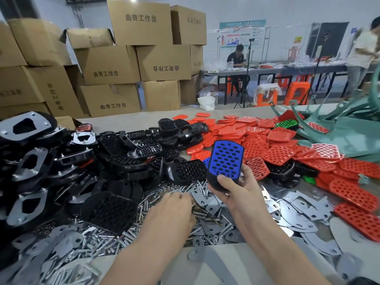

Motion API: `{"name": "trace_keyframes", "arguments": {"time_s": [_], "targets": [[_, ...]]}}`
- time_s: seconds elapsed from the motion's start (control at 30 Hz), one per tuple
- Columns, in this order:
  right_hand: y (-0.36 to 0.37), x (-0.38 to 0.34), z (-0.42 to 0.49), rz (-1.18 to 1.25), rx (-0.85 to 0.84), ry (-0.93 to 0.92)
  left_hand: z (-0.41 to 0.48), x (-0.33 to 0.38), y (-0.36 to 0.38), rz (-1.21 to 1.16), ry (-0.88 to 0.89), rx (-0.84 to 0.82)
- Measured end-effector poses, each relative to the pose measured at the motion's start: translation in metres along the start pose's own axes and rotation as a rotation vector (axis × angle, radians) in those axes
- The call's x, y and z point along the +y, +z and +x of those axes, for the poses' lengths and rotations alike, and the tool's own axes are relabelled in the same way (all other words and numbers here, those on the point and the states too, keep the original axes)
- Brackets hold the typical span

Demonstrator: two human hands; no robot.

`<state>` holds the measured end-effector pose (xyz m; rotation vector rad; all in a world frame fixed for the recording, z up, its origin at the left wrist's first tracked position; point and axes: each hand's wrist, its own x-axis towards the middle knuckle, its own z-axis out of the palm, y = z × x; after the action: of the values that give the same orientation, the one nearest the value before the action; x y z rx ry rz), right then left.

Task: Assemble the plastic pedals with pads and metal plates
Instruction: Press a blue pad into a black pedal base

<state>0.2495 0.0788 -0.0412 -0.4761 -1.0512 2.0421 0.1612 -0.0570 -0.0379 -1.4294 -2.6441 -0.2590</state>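
Cardboard boxes (pixel 107 64) fill the view at eleven o'clock, at least ten of them, stacked three high behind the table (pixel 226 264). At nine o'clock a heap of black pedals (pixel 123 161) sprawls, too many to count, several turned over with plates bolted on. From one to three o'clock lies a spread of red pads (pixel 277 153), dozens deep, with two green pads (pixel 286 124) among them. At four o'clock grey metal plates (pixel 298 212) overlap one another, running right up to the near edge. Loose bolts (pixel 115 241) litter the centre and seven o'clock.

One black pedal with a blue pad (pixel 225 161) stands upright at centre, held off the table: the right hand (pixel 236 194) grips its lower end, thumb across the front. The left hand (pixel 174 206) is down in the bolts, fingertips blurred, so I cannot tell whether it holds any.

Bare table shows only at six o'clock between the forearms, and in a thin strip at twelve.
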Motion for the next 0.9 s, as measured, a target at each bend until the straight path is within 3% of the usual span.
{"name": "trace_keyframes", "arguments": {"time_s": [0.07,0.2,0.3,0.53,0.9], "targets": [[0.0,0.0,0.0,-0.013,-0.015,-0.005,-0.004,-0.007,0.0,-0.166,-0.034,0.054],[0.002,0.003,-0.002,-0.053,-0.067,-0.005,-0.004,-0.009,0.002,-0.718,-0.143,0.226],[0.002,0.006,-0.004,-0.135,-0.084,-0.012,-0.003,-0.004,0.004,-0.945,-0.167,0.386],[0.004,0.006,-0.017,-0.532,-0.145,-0.134,-0.009,0.001,0.005,-0.943,-0.12,0.53],[0.009,0.01,-0.023,-0.582,-0.238,-0.243,-0.011,0.003,0.011,-0.818,-0.105,0.535]]}}
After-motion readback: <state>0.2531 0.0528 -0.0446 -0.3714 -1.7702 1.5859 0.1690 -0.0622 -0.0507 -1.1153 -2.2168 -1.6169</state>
